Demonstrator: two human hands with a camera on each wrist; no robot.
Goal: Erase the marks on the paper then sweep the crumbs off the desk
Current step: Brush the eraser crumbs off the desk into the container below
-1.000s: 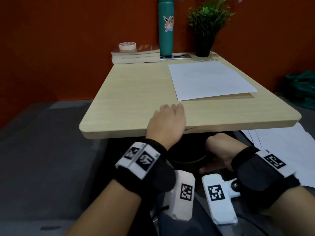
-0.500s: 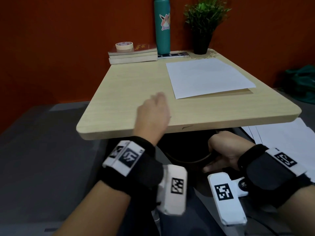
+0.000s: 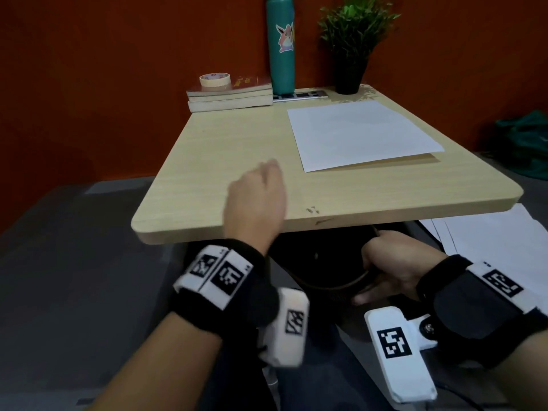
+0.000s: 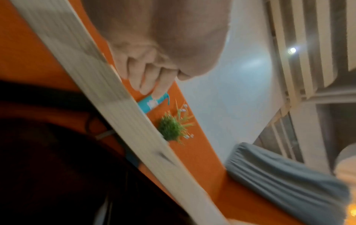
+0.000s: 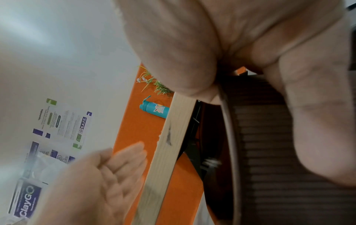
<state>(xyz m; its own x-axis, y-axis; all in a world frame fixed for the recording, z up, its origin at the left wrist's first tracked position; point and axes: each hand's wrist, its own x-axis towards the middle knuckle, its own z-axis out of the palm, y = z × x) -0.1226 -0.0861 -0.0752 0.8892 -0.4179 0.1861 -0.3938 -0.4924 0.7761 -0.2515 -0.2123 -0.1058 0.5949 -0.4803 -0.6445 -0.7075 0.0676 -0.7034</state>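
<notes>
Two hands share the sweeping. Since a second ago the left hand [image 3: 256, 200] has slid from the worktop's [image 3: 225, 149] near edge leftward, away from the paper [image 3: 360, 133], grip relaxed and holding nothing. A few crumbs [image 3: 312, 209] remain beside it at the edge. Below, the right hand [image 3: 394, 268] grips a dark bin's rim [image 3: 344, 284], so another pass seems needed.

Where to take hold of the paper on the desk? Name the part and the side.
Pinch the paper at its near right corner, coming from the right side of the desk. It lies flat elsewhere, but a shadow under that near edge suggests it sits slightly lifted, so a pinch could probably get under.
</notes>
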